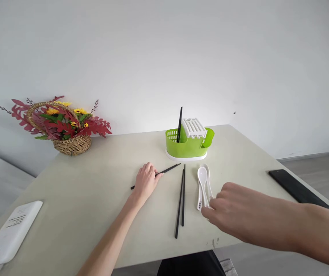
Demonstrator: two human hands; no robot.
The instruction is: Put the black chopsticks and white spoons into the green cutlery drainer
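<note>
My left hand (146,179) is closed over a black chopstick (170,168) that lies slantwise low at the tabletop; its ends stick out on both sides of the hand. To the right, two more black chopsticks (181,199) lie nearly side by side on the table. My right hand (230,209) is curled, knuckles up, by the handle ends of the white spoons (202,176). Its fingertips are hidden, so whether it grips a spoon does not show. Behind stands a green and white cutlery holder (185,147) with a black chopstick (179,124) upright in its left compartment.
On the left stands a woven basket of artificial flowers (72,143). A white box-shaped device (14,230) lies at the table's left edge, and a black phone-like slab (296,188) at the right edge. The table (101,172) meets a pale wall at the back.
</note>
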